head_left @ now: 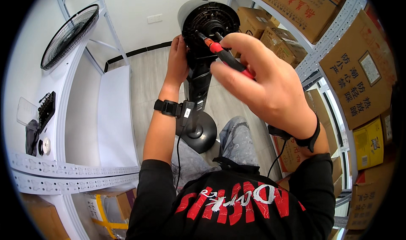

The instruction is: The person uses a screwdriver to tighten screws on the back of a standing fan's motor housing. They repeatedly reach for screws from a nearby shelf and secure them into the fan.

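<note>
A black standing fan with its front grille off rises before me, its bare fan head (210, 17) facing me at the top. My left hand (178, 62) steadies the left side of that head, fingertips partly hidden against it. In my right hand (262, 68) is a screwdriver (230, 59) with a red and black handle, its tip end at the open front of the fan head. The hand is slightly blurred. Below, the fan's pole (198, 87) runs down to a round black base (198, 132) on the floor.
On the left white shelf (80, 125) lie a round black fan grille (72, 36), a tray of small dark bits (47, 110) and a white disc (46, 145). Cardboard boxes (302, 9) crowd the right rack, with a yellow package (368, 143). Cables hang from my wrist straps (168, 108).
</note>
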Tool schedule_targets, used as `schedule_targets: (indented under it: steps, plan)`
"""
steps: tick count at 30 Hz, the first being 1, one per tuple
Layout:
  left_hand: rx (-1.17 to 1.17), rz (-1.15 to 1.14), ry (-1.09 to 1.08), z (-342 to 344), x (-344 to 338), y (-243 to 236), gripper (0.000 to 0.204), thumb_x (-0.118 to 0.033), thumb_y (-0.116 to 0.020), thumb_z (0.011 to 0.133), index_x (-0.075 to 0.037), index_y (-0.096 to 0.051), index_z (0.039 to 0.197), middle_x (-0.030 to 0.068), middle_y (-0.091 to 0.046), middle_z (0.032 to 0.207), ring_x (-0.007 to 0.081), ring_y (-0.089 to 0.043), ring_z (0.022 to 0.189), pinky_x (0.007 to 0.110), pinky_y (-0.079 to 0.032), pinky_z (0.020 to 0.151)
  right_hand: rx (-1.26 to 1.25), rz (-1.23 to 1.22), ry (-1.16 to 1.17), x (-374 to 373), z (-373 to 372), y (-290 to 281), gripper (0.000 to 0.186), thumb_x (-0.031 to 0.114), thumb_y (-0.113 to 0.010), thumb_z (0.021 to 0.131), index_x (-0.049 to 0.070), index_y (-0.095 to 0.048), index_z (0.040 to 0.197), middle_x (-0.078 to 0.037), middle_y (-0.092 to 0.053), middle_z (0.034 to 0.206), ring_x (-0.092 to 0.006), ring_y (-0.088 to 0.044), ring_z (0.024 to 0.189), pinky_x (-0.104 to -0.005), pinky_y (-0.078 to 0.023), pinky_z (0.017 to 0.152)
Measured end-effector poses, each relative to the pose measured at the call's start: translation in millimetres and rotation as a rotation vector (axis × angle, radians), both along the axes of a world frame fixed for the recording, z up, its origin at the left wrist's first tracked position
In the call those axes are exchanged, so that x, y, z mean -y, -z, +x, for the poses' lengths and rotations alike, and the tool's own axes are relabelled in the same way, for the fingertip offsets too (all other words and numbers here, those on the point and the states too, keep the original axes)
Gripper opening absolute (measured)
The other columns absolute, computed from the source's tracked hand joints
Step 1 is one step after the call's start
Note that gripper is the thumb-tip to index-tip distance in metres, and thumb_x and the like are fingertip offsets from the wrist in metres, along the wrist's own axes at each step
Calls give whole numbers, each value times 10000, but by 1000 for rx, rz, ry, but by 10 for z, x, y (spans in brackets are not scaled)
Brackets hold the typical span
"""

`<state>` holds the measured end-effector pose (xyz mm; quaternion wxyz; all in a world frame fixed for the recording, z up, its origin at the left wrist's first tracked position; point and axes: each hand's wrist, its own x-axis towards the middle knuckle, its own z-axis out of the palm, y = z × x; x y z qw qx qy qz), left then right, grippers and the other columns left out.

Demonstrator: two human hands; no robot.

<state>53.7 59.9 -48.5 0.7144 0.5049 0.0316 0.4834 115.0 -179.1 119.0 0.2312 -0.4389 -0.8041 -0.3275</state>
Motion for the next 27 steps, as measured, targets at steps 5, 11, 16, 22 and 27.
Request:
schedule_targets:
  steps: [5, 11, 16, 22, 27]
  plan:
    - [17, 15, -44, 14, 19, 12, 382, -392, -468, 1041, -76, -586, 1220, 44, -660, 1089, 141, -651, 974, 311, -559, 858, 47, 61, -71, -41, 98, 16, 247, 90, -718, 733, 84, -624, 962, -71, -605, 965, -200, -631, 699, -299, -515, 535]
    - [-13, -5, -22, -4, -3, 24, 389, -393, -462, 1045, -79, -578, 1243, 50, -652, 1161, 154, -637, 1037, 323, -530, 908, -19, 221, -175, -192, 178, 142, 221, 22, -708, 759, 26, -661, 974, -101, -662, 925, -198, -656, 666, -284, -532, 519]
    - [58, -93, -8, -6, 52, -39, 461, -411, -511, 1062, -14, -490, 1295, 76, -647, 1128, 144, -655, 965, 278, -544, 856, -73, 346, -216, -309, 235, 267, 214, -2, -708, 737, 24, -662, 944, -88, -636, 872, -179, -636, 626, -263, -496, 460]
    - [69, -62, 2, -38, 46, -46, 467, -412, -507, 1063, -11, -488, 1300, 83, -642, 1149, 155, -650, 993, 292, -545, 865, -114, 289, -132, -275, 148, 271, 232, 27, -710, 745, 66, -665, 969, -73, -636, 915, -163, -630, 644, -268, -495, 469]
    - [62, -71, 51, -23, -2, 24, 460, -372, -514, 1065, -1, -475, 1334, 74, -628, 1133, 153, -630, 1017, 302, -534, 886, -26, -33, -103, -44, -5, 97, 290, 13, -712, 761, 51, -658, 1043, -139, -659, 1079, -229, -691, 796, -315, -571, 622]
